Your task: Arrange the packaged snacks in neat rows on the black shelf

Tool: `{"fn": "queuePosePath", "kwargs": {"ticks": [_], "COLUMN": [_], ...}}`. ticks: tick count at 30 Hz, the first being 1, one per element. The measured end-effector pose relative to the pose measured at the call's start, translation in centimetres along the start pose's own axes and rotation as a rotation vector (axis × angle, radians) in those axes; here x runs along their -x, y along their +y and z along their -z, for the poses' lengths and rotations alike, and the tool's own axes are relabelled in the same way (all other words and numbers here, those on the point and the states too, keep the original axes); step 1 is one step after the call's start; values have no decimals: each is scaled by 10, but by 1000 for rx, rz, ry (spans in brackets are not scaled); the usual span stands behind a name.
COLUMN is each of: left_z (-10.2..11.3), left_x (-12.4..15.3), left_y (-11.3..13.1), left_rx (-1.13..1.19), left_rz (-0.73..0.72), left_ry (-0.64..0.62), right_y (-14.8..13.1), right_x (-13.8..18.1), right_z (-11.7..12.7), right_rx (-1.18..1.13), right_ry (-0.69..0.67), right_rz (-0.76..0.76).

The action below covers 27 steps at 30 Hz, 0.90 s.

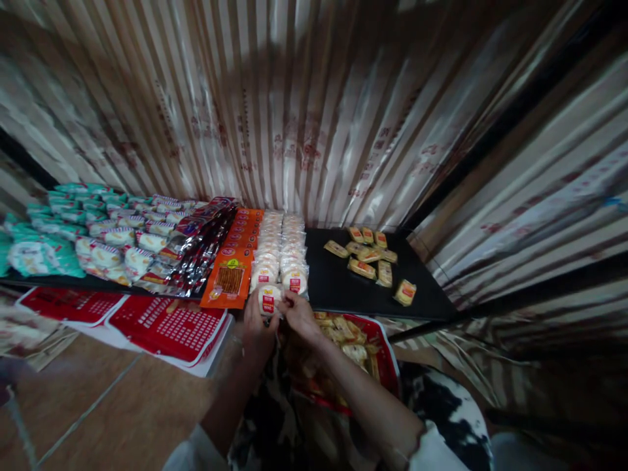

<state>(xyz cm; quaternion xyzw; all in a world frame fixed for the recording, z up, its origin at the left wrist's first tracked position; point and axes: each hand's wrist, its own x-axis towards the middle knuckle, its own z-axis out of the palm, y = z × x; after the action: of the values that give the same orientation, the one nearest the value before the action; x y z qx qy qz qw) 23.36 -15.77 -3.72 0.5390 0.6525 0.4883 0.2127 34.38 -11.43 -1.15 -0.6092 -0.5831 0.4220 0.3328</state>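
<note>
Both hands meet at the front edge of the black shelf (328, 275). My left hand (258, 330) is closed around a round white rice cracker packet (267, 299) with a red label. From the other side, my right hand (298, 317) pinches the same packet's edge. Directly behind it, two rows of similar white cracker packets (294, 255) run back toward the wall. An orange snack bag (229, 265) lies just left of those rows. Under my right forearm is a red basket (390, 356) with many yellow wrapped snacks (350, 333) in it.
Several loose yellow packets (366, 254) lie on the shelf's right part. Dark shiny pouches (206, 245), white-and-red packets (122, 235) and teal packets (46, 252) crowd the left. Red printed sheets (169, 327) hang below the front edge. Striped plastic sheeting (304, 111) stands behind.
</note>
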Motion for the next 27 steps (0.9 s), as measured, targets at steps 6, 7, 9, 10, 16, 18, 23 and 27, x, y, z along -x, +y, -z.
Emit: {"fn": "queuePosePath", "kwargs": {"ticks": [6,7,9,10,16,18,23,27], "left_z": [-7,-8,-12,-13,-23,-24,-26,-28], "left_x": [-18,-21,-28,-31,-39,-40,-41,-43], "left_y": [-3,-3,-6,-8,-15,-14,-8,-6], "left_rx": [-206,-227,-254,-262,-335,-373,-426,-446], "left_rz": [-148,-146,-144,-150,-214,-212,-188,-172], "left_ry": [135,139,138,141,164,146,124,105], "right_y": [-15,-16,-18,-18,-9,-2,25,48], "right_x": [-19,-21,-23,-23,-11,-7,-12,-23], "right_z": [-16,-17,-17,-18,-16,-9,12,16], "right_rx": [105,111,98,84,318,438,632,632], "right_ry": [-1,-1,3,6,193,285,465,446], "right_rz": [59,66,78,85,344,476,556,580]}}
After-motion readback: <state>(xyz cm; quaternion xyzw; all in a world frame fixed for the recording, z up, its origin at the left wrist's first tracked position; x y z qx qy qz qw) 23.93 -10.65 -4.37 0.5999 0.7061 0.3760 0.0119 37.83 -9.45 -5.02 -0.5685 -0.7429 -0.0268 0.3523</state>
